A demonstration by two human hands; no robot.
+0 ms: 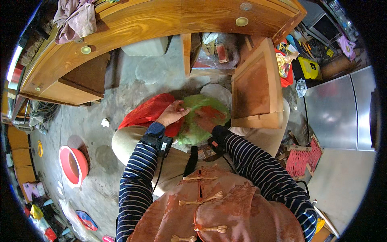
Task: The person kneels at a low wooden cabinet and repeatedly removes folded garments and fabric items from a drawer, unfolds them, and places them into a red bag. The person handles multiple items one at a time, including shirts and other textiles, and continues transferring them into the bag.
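My left hand (173, 113) is over a red plastic bag (145, 112) by my left knee, its fingers loosely bent and apart. Its fingertips come close to the left edge of a green plastic bag (193, 133); whether they touch is unclear. My right hand (208, 122) reaches into or behind the green bag and is blurred, with its fingers hidden. Something red (211, 112) shows through or on the green plastic. Just beyond lies a pale, translucent bag (216, 90).
A wooden cabinet (145, 21) spans the front, its door (255, 87) swung out beside my right knee. Inside sits a clear plastic bag (222, 57) of items. On the concrete floor at left stands a red basin (74, 166). Metal panels (332, 106) and a yellow case (308, 68) are at right.
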